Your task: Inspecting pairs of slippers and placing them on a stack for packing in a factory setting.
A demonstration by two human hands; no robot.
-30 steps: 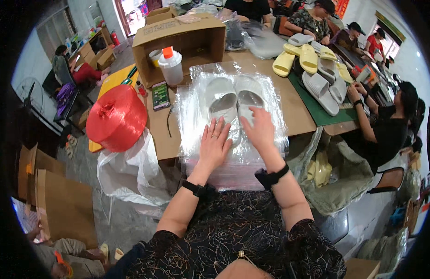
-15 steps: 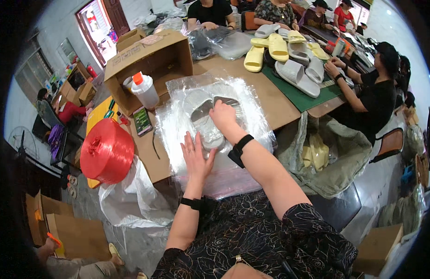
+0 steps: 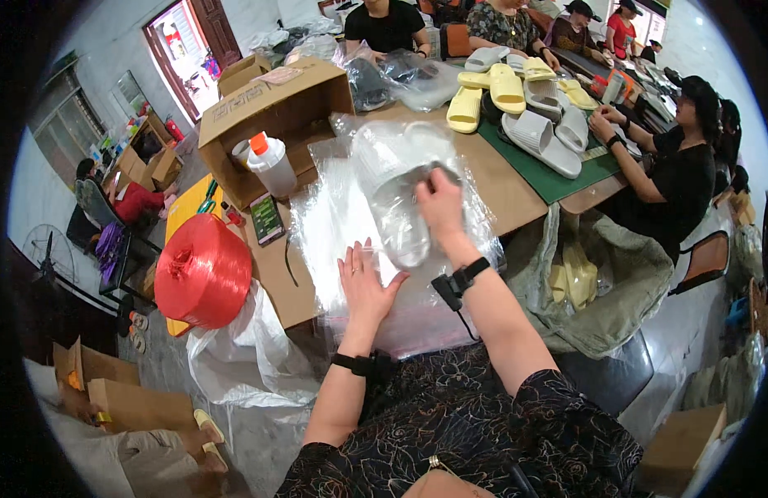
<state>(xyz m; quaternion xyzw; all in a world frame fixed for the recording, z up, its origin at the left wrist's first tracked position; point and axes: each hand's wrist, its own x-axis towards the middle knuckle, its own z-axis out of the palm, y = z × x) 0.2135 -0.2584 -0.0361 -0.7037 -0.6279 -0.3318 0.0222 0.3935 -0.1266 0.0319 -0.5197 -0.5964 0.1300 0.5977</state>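
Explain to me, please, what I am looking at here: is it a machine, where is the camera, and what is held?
There is no machine, only a person's two bare hands. A wide fisheye camera on the person's head looks down, so straight edges bend near the rim. The left hand lies open on clear plastic bags. The right hand has its fingers closed on a bagged pair of grey slippers, somewhat blurred. Around them are a phone, an orange-capped bottle, an open cardboard box and a red twine roll. At right, a green mat bears more slippers.
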